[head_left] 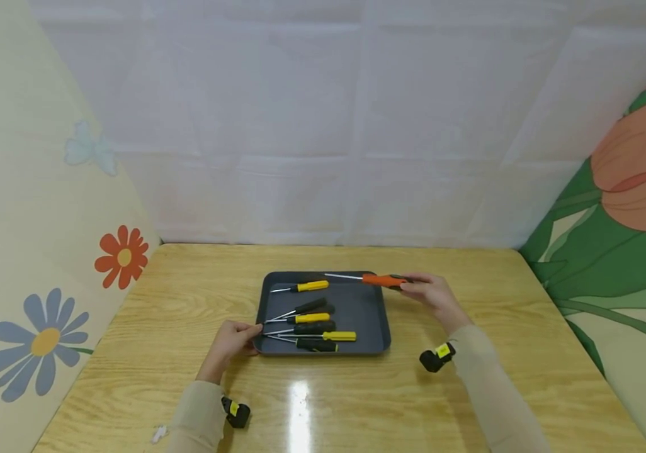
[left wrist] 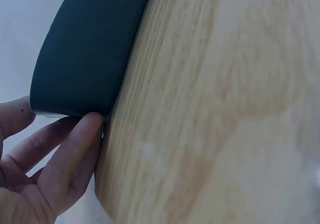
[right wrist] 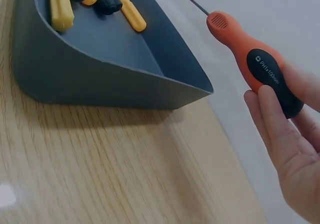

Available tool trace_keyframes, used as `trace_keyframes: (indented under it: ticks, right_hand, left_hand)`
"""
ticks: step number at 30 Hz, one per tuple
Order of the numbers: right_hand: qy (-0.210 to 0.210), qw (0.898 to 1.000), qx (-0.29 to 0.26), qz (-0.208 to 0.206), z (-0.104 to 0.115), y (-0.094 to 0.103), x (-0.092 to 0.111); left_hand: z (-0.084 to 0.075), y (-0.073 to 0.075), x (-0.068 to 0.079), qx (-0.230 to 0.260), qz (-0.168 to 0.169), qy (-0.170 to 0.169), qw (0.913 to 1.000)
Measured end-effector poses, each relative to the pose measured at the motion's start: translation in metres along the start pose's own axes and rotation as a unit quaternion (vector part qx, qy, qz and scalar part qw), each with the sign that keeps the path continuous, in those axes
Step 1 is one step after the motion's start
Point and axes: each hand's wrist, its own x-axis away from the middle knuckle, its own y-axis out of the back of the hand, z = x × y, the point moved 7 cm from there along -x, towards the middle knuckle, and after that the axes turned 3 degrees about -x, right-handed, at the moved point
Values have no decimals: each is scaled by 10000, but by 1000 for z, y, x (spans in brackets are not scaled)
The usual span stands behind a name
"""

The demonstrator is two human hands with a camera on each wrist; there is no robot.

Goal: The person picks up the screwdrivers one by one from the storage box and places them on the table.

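Observation:
A dark grey tray lies on the wooden table, holding several screwdrivers with yellow or black handles, shafts pointing left. My left hand pinches the tray's front left corner; in the left wrist view its fingertips touch the tray's outer wall low down, close to the tabletop. Over the tray's back right part, my right hand grips an orange and black screwdriver by the end of its handle. Its shaft points left. The right wrist view shows this screwdriver raised above the tray rim, with lettering on its black patch.
One yellow-handled screwdriver lies apart near the tray's back wall; the others cluster toward the front left. A small white object sits at the table's front left. White sheeting hangs behind the table, and patterned panels flank it.

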Motion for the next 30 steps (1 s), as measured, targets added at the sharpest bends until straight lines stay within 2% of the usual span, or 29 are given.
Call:
trace_keyframes:
  ticks: [4, 9, 12, 16, 20, 23, 27, 30]
  right_hand:
    - [76, 9999, 29, -69, 0, 7, 1]
    - [151, 9999, 33, -13, -20, 35, -20]
    - [106, 9997, -203, -83, -28, 49, -27]
    - [73, 9993, -304, -228, -27, 58, -22]
    - [125, 9996, -66, -230, -16, 58, -8]
    - [-19, 9996, -22, -294, -16, 63, -5]
    - [-199, 9992, -191, -291, -22, 75, -8]
    - [-5, 9991, -377, -205, -18, 80, -7]
  left_hand:
    - [0, 0, -1, -15, 10, 11, 10000]
    - [1, 0, -1, -8, 12, 19, 10000]
    - [2, 0, -1, -66, 8, 21, 10000]
    - [2, 0, -1, -155, -30, 35, 9999]
    - [1, -2, -2, -153, 31, -36, 9999]
    - [1, -4, -3, -111, 96, -70, 9999]
    - [3, -2, -2, -70, 57, 3, 10000]
    - [4, 0, -2, -89, 37, 42, 9999]
